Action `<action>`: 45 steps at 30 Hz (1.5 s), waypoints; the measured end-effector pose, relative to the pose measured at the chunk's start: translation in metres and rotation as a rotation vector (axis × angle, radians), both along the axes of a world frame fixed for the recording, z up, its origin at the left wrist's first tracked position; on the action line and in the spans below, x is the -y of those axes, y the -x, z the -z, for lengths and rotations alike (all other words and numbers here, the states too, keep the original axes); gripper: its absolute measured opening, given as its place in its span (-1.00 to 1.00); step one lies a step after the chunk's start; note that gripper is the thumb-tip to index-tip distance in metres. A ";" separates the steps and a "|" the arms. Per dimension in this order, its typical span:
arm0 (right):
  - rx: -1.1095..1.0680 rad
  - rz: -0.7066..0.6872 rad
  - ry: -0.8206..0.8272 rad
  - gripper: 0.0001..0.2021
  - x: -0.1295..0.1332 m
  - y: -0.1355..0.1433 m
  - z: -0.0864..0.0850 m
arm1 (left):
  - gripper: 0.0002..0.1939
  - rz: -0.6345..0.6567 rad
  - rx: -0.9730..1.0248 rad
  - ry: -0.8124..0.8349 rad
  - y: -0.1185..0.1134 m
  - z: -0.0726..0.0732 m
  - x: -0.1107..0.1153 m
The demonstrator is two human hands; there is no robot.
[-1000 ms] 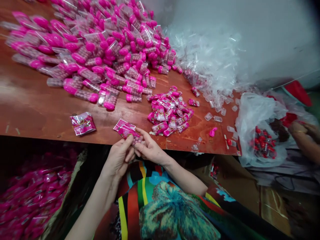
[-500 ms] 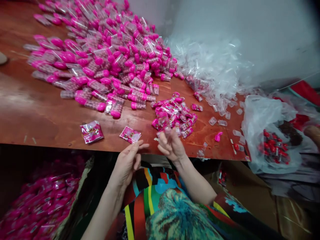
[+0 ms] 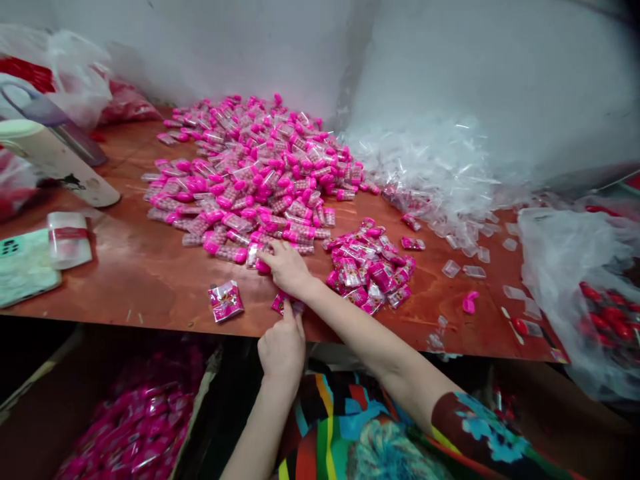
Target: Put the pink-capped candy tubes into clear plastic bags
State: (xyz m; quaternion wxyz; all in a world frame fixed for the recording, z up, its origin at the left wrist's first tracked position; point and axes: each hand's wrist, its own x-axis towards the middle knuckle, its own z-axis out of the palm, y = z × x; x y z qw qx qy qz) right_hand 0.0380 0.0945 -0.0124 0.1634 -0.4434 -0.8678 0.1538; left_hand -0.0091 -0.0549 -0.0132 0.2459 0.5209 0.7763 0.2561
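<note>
My right hand (image 3: 290, 268) reaches across my left arm to the near edge of a heap of pink-capped clear tubes (image 3: 250, 180). Its bent fingers close on a pink-capped tube (image 3: 254, 255) filled with small balls, partly hidden by the fingers. Below it, my left hand (image 3: 283, 348) has its index fingertip on a small pink packet (image 3: 278, 303) lying flat near the table edge. The other fingers are curled, and the right wrist covers part of that packet. Another shiny pink packet (image 3: 226, 301) lies to the left.
A pile of pink packets (image 3: 373, 263) lies right of my hands. Behind it rises a heap of clear plastic pieces (image 3: 425, 173). A phone (image 3: 25, 270) and a bottle (image 3: 75, 167) are at left. Below the table edge sits a box of pink packets (image 3: 145, 427).
My right hand has crossed leftward from the packet pile to the tube heap, and its clear pink item no longer shows. My left index finger has come onto the packet. The view has shifted left.
</note>
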 end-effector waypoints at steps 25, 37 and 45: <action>-1.105 0.313 0.841 -0.53 0.096 -0.074 0.001 | -0.68 0.028 0.276 -0.324 0.010 0.011 0.023; -1.105 0.264 0.861 -0.49 0.102 -0.086 0.003 | -0.68 -0.182 1.077 -0.081 0.006 -0.002 0.014; -1.111 0.357 0.731 -0.60 0.115 -0.075 0.015 | -0.66 -0.306 1.253 -0.047 -0.002 0.005 0.012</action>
